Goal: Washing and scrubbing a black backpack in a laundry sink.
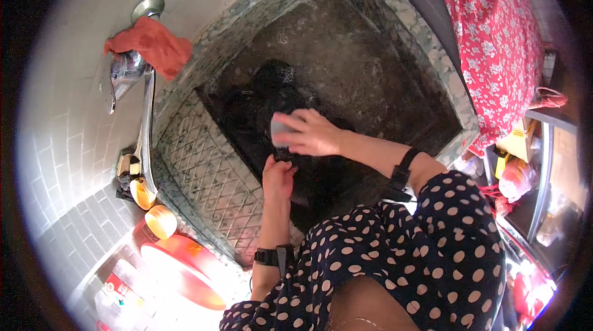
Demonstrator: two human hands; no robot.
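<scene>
My right hand (317, 135) is blurred, its fingers closed around a pale grey-blue block (280, 129), possibly a bar of soap. Just below it, my left hand (279, 181) pinches part of a dark, wet-looking cloth (273, 83). The cloth lies bunched in a stone-patterned wash sink (407, 34) with a dark floor, and its outline merges into that floor. On the sink's left side is a sloping washboard (199, 159) cut with a crosshatch of grooves. The block is over the cloth; whether they touch is hard to tell.
A chrome tap (149, 131) on the tiled wall reaches along the sink's left edge, an orange-red rag (153, 43) draped over it. Yellow-orange cups (160, 222) and a red basin (185, 268) stand lower left. A red floral cloth (491, 48) hangs beyond the right rim.
</scene>
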